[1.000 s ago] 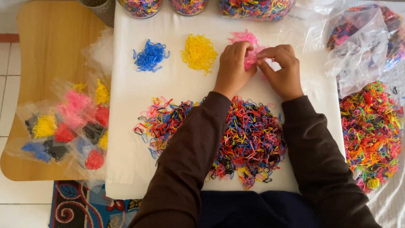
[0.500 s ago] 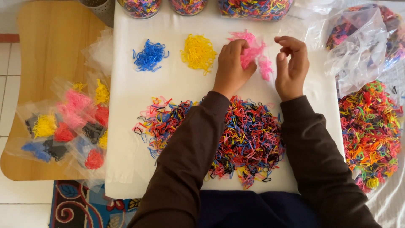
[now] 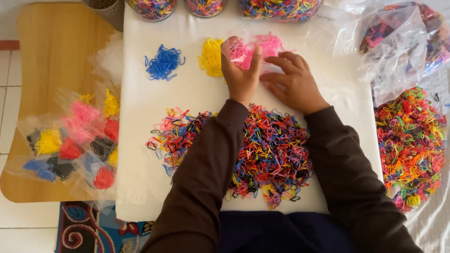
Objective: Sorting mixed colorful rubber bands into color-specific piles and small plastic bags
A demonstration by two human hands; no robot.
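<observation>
A small clear plastic bag (image 3: 244, 49) partly filled with pink rubber bands (image 3: 241, 51) is held up near the far middle of the white sheet (image 3: 197, 93), between the yellow band pile (image 3: 211, 57) and a loose pink band pile (image 3: 271, 44). The left hand (image 3: 241, 75) is closed on the bag, thumb on one side and fingers on the other, gripping it at its lower edge. The right hand (image 3: 293, 82) lies just beside it, fingers spread and mostly flat, palm down on the sheet; its fingertips point toward the bag and the loose pink pile, and it holds nothing that can be seen. Both arms wear dark brown sleeves (image 3: 206, 178).

Left of the yellow pile sits a blue band pile (image 3: 163, 62). Nearer the person, a large mixed-colour band heap (image 3: 262, 154) covers the middle of the sheet, partly under the forearms. At the far edge stand three clear containers (image 3: 206, 5) of mixed bands. To the right, a second mixed heap (image 3: 410, 140) lies on clear plastic, with a large clear bag (image 3: 398, 42) of mixed bands beyond it. To the left, on a wooden table (image 3: 56, 42), lie several small filled bags (image 3: 75, 140) sorted by colour: pink, yellow, red, blue and black.
</observation>
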